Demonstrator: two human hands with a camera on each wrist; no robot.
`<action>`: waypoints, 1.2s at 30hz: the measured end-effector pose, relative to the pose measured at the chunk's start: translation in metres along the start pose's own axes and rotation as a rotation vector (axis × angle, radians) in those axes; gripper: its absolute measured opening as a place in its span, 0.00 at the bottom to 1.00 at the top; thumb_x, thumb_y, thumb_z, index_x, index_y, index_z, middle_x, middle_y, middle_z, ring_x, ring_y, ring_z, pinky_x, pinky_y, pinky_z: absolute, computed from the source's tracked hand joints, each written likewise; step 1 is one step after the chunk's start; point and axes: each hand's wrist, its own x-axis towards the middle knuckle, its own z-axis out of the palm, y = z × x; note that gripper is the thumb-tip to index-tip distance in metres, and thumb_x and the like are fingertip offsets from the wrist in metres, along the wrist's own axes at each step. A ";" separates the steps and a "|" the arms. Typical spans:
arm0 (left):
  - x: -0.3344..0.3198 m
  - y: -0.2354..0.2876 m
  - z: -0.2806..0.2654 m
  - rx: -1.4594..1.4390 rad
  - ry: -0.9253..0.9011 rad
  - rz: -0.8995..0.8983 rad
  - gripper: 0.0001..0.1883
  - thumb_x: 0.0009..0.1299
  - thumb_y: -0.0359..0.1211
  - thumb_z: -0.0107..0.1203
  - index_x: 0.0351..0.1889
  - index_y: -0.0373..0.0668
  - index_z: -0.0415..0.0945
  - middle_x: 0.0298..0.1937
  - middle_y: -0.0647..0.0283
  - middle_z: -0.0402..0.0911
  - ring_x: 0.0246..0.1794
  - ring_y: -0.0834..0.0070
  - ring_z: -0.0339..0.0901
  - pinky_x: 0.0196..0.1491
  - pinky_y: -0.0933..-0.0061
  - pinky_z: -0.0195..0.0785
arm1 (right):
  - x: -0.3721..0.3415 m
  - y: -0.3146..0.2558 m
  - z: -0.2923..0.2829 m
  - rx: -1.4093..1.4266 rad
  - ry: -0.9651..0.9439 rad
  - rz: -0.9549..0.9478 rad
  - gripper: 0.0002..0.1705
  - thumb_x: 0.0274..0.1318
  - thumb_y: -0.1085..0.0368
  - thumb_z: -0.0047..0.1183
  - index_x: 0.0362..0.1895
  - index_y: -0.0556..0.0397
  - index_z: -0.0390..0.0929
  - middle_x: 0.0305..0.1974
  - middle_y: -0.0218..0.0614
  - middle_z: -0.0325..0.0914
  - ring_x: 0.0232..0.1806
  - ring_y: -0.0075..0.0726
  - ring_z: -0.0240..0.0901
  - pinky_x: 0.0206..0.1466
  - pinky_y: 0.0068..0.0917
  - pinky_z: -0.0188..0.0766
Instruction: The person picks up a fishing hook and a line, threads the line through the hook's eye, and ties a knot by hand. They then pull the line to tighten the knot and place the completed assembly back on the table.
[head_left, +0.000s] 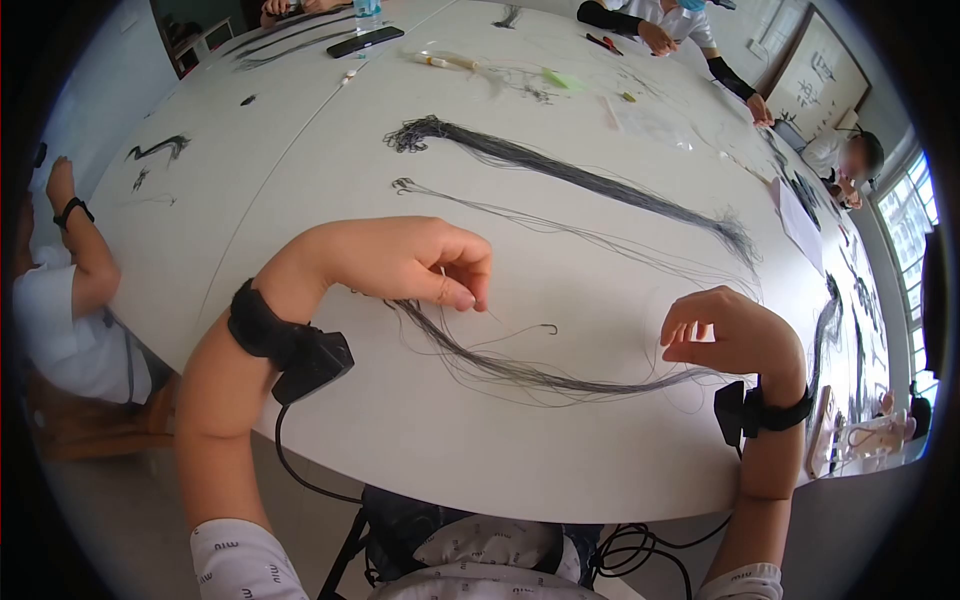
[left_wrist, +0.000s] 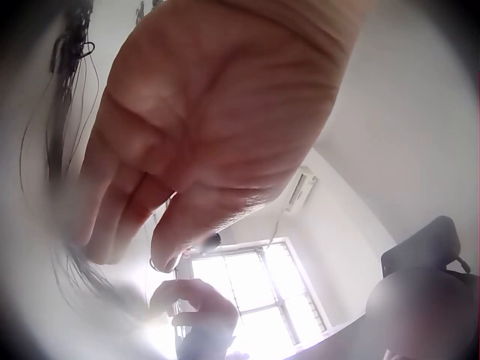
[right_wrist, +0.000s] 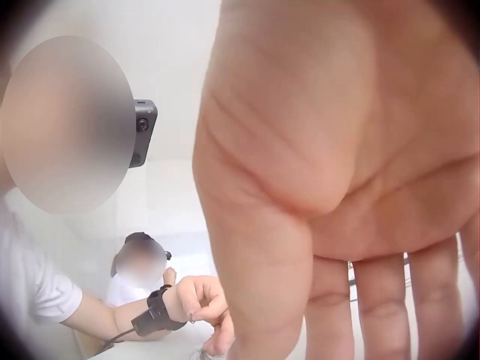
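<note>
- I am bending my left hand (head_left: pixel 400 262) above the table (head_left: pixel 450 450), pinching a small curved piece (right_wrist: pixel 192 319) between thumb and fingertips; it is showing too small for me to name surely.
- I am holding my right hand (head_left: pixel 745 335) partly open, fingers loosely bent and thumb apart; I cannot tell whether a fine strand is touching it.
- The near bundle (head_left: pixel 540 380) of dark strands is lying on the table, stretching from beneath my left hand towards my right.
- A loose hook (head_left: pixel 550 328) is lying between my hands, just beyond that bundle.
- Farther out, a thin group of lines (head_left: pixel 560 225) and a thicker dark bundle (head_left: pixel 580 175) are lying slantwise.
</note>
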 end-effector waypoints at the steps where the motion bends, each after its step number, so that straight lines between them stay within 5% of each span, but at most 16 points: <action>1: -0.002 -0.002 -0.004 0.002 0.000 0.000 0.04 0.66 0.28 0.52 0.33 0.38 0.72 0.36 0.66 0.79 0.35 0.79 0.73 0.42 0.77 0.66 | 0.001 0.011 0.003 0.000 0.002 -0.001 0.11 0.53 0.58 0.58 0.30 0.52 0.79 0.27 0.36 0.80 0.31 0.33 0.78 0.35 0.28 0.73; 4: -0.007 -0.010 -0.021 0.333 0.096 -0.137 0.04 0.65 0.29 0.53 0.35 0.38 0.73 0.33 0.66 0.78 0.35 0.80 0.73 0.41 0.76 0.67 | 0.002 0.023 0.006 -0.216 0.115 -0.029 0.13 0.52 0.55 0.58 0.30 0.52 0.80 0.26 0.36 0.79 0.30 0.35 0.77 0.33 0.29 0.72; 6: -0.014 -0.013 -0.030 0.272 0.028 -0.144 0.04 0.65 0.28 0.53 0.35 0.38 0.72 0.36 0.64 0.78 0.37 0.78 0.73 0.42 0.75 0.67 | 0.000 0.018 0.004 -0.194 -0.022 0.174 0.14 0.51 0.53 0.59 0.29 0.51 0.80 0.26 0.35 0.79 0.29 0.36 0.76 0.32 0.30 0.71; 9: -0.018 -0.009 -0.032 0.163 -0.096 -0.158 0.04 0.66 0.28 0.53 0.35 0.37 0.72 0.40 0.62 0.79 0.39 0.77 0.73 0.44 0.74 0.67 | -0.003 0.016 0.000 -0.148 -0.165 0.215 0.15 0.49 0.51 0.60 0.28 0.50 0.81 0.26 0.35 0.79 0.29 0.36 0.76 0.32 0.29 0.71; 13: -0.018 -0.010 -0.032 0.130 -0.236 -0.153 0.04 0.67 0.28 0.52 0.36 0.37 0.72 0.42 0.62 0.79 0.40 0.77 0.74 0.44 0.74 0.68 | -0.009 0.020 -0.001 -0.123 -0.265 0.197 0.14 0.50 0.52 0.60 0.27 0.50 0.80 0.26 0.34 0.80 0.30 0.32 0.77 0.33 0.27 0.72; 17: -0.014 -0.009 -0.029 0.108 -0.176 -0.150 0.05 0.66 0.30 0.54 0.35 0.38 0.74 0.40 0.64 0.80 0.41 0.77 0.75 0.45 0.74 0.68 | -0.026 0.033 -0.015 0.029 -0.241 0.147 0.12 0.51 0.56 0.59 0.28 0.51 0.80 0.26 0.34 0.80 0.31 0.30 0.77 0.33 0.26 0.72; 19: -0.009 -0.015 -0.024 0.102 0.022 -0.060 0.04 0.67 0.29 0.54 0.35 0.38 0.73 0.42 0.61 0.80 0.46 0.76 0.74 0.48 0.74 0.67 | -0.037 0.041 -0.022 0.175 -0.105 0.334 0.09 0.50 0.60 0.57 0.30 0.53 0.80 0.27 0.35 0.81 0.31 0.29 0.77 0.35 0.26 0.72; 23: 0.005 -0.008 -0.002 0.053 0.030 -0.025 0.05 0.67 0.29 0.53 0.36 0.38 0.72 0.50 0.55 0.77 0.51 0.74 0.73 0.50 0.74 0.67 | -0.048 0.076 -0.010 -0.046 0.026 0.382 0.09 0.49 0.62 0.56 0.31 0.55 0.79 0.26 0.34 0.80 0.30 0.30 0.77 0.35 0.24 0.71; 26: 0.014 -0.013 0.017 -0.058 -0.064 0.129 0.05 0.68 0.30 0.52 0.36 0.38 0.72 0.59 0.49 0.69 0.51 0.70 0.73 0.50 0.74 0.67 | -0.051 0.071 -0.004 -0.067 -0.054 0.468 0.10 0.49 0.61 0.57 0.30 0.55 0.79 0.25 0.34 0.80 0.28 0.31 0.76 0.33 0.25 0.71; 28: 0.017 -0.010 0.030 -0.079 -0.118 0.117 0.04 0.68 0.29 0.52 0.35 0.38 0.72 0.57 0.50 0.71 0.56 0.68 0.70 0.51 0.71 0.66 | -0.052 0.062 -0.003 0.043 -0.152 0.524 0.11 0.49 0.59 0.58 0.28 0.55 0.79 0.22 0.34 0.79 0.26 0.32 0.76 0.31 0.27 0.70; 33: 0.019 0.000 0.046 -0.054 -0.275 0.135 0.04 0.68 0.28 0.52 0.33 0.38 0.70 0.57 0.49 0.71 0.59 0.68 0.67 0.50 0.71 0.65 | -0.043 0.032 -0.001 -0.126 -0.057 0.406 0.12 0.49 0.60 0.60 0.27 0.56 0.78 0.23 0.35 0.78 0.27 0.35 0.77 0.32 0.28 0.72; 36: 0.020 0.004 0.046 -0.107 -0.201 0.110 0.04 0.68 0.28 0.52 0.34 0.38 0.70 0.57 0.50 0.71 0.53 0.71 0.71 0.49 0.73 0.66 | -0.025 0.012 0.010 -0.008 0.303 0.049 0.08 0.48 0.69 0.59 0.33 0.57 0.76 0.36 0.38 0.78 0.37 0.41 0.76 0.40 0.31 0.73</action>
